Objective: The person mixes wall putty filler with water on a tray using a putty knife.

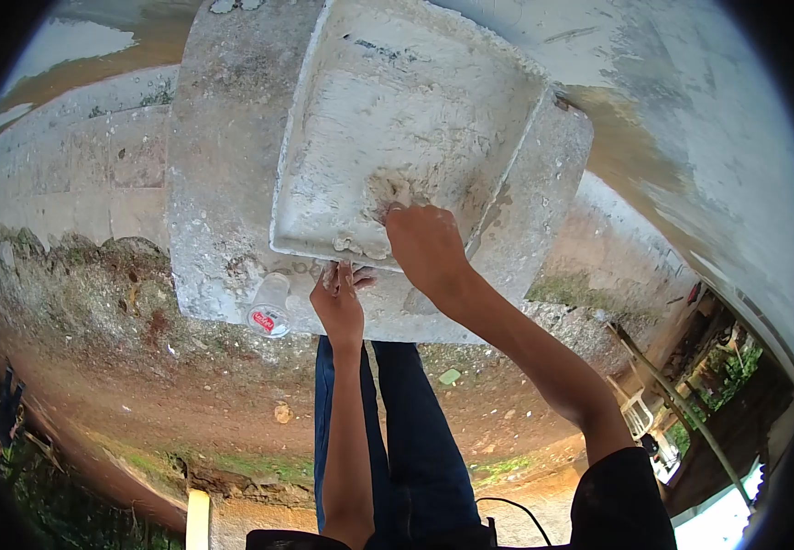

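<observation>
A square, shallow tray (415, 119) coated in whitish residue lies on a grey stone slab. My right hand (421, 243) is closed inside the tray near its front edge, over a patch of wet, lumpy material; what its fingers hold, if anything, is hidden. Just outside the front rim, my left hand (338, 298) has its fingers bent together against the tray's edge, with pale smears on them; I cannot make out whether something is between them. Left of that hand, a clear plastic cup (269, 307) with a red label lies on its side.
The grey slab (223, 183) extends on both sides of the tray. A pale wall (690, 137) rises at the right. Below the slab is a dirt strip with a green scrap (450, 377) and a stone (283, 413). Poles lean at the lower right.
</observation>
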Motion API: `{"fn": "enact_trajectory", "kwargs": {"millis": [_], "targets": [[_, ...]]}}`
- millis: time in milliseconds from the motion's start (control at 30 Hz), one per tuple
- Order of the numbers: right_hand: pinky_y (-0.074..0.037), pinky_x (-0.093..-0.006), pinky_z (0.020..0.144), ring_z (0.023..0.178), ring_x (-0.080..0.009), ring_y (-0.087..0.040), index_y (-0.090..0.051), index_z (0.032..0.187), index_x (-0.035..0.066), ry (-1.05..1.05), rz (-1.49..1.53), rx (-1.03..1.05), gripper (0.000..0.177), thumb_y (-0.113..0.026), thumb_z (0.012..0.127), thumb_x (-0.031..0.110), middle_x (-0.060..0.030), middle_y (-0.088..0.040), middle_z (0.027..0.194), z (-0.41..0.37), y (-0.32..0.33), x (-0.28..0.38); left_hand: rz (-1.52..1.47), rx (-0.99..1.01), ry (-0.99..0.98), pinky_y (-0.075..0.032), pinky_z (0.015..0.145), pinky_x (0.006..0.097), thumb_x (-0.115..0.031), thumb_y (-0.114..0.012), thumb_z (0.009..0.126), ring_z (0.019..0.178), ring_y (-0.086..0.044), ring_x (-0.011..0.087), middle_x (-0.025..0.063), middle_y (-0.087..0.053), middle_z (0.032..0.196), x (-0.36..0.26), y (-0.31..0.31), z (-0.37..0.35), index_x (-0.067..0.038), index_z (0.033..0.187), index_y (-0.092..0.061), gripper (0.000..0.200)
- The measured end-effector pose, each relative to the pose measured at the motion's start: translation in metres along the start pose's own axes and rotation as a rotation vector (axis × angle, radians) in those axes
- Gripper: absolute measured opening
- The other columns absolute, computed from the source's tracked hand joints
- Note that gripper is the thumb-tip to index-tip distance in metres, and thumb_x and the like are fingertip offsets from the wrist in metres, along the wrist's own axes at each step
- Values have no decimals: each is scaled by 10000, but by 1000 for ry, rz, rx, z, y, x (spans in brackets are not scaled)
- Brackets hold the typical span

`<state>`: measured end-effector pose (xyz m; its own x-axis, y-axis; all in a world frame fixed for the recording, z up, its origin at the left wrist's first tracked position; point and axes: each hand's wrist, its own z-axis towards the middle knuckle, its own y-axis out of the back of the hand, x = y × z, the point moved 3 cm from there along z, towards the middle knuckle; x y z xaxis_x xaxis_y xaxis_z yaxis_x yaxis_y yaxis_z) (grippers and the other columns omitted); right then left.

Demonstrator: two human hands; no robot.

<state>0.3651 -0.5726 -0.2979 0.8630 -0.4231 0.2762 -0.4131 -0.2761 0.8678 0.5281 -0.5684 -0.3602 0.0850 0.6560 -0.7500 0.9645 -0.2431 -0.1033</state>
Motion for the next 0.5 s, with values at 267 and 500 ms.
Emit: {"fn": "enact_trajectory", "kwargs": {"millis": [267, 500], "targets": [[-570, -324, 611, 725, -310, -695, -599, 964, -159, 22, -416, -38, 444, -631, 717, 208, -301, -654, 837, -19, -37, 44, 102, 20, -11, -499, 637, 240, -78, -474, 982, 744, -588, 83, 61, -623, 839, -6, 5, 0, 71, 954, -581, 186], [-559, -384, 583, 660, -353, -676, -599, 975, -127, 93, -478, -143, 340, -558, 813, 169, -296, -652, 815, -38, -47, 30, 157, -4, -4, -525, 617, 259, -76, -477, 977, 704, -586, 99, 62, -595, 794, -3, 5, 2, 84, 976, -569, 185]]}}
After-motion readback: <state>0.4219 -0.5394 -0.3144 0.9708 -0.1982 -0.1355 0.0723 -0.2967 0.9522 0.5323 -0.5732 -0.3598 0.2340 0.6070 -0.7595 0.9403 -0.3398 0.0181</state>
